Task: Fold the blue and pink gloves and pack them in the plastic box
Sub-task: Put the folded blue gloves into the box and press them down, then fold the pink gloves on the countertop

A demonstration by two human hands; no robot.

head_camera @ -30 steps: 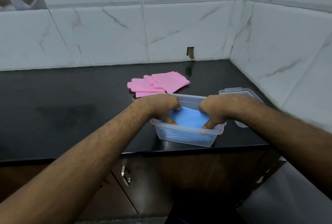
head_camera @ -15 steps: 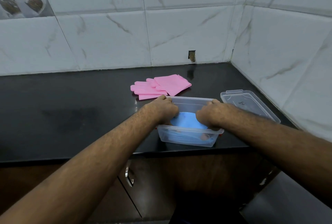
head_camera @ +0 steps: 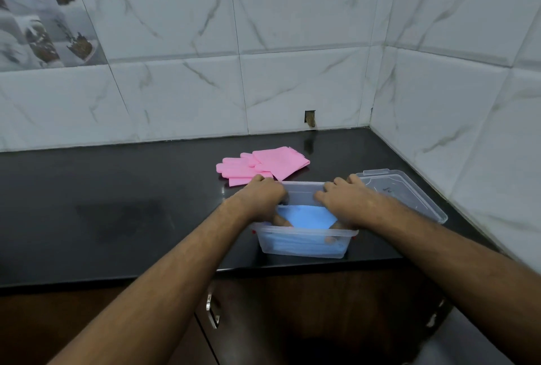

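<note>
Both of your hands have slid toward the far end of the plastic box (head_camera: 304,243) since a second ago, when they pressed at its near corners; the lid (head_camera: 409,194), then half hidden behind your right wrist, now shows almost whole.

Your left hand (head_camera: 262,199) reaches into the box at its far left corner, fingers curled down over the blue gloves (head_camera: 306,216), thumb lying low along their near left edge. Your right hand (head_camera: 344,202) mirrors it at the far right corner, knuckles up, fingers bent down onto the same blue fold. How tightly either hand pinches cannot be told, since the fingertips are hidden; both look to be tucking the rubber down rather than lifting it.

Between your wrists the blue gloves show as a flat wedge, packed inside the box and visible through its clear front wall. The box sits near the front edge of the black bench (head_camera: 117,218), long axis running left to right across you.

Next, by the look of it, come the pink gloves (head_camera: 263,167). They lie flat on the bench just beyond the far left corner of the box, well within reach of your left hand, which is the nearer one. Their fingers point left and the cuffs right, so their long axis runs roughly parallel to the box. They appear partly folded already.

The lid rests on the bench to the right of the box, touching or just beside it, under the white tiled wall (head_camera: 292,42).
</note>
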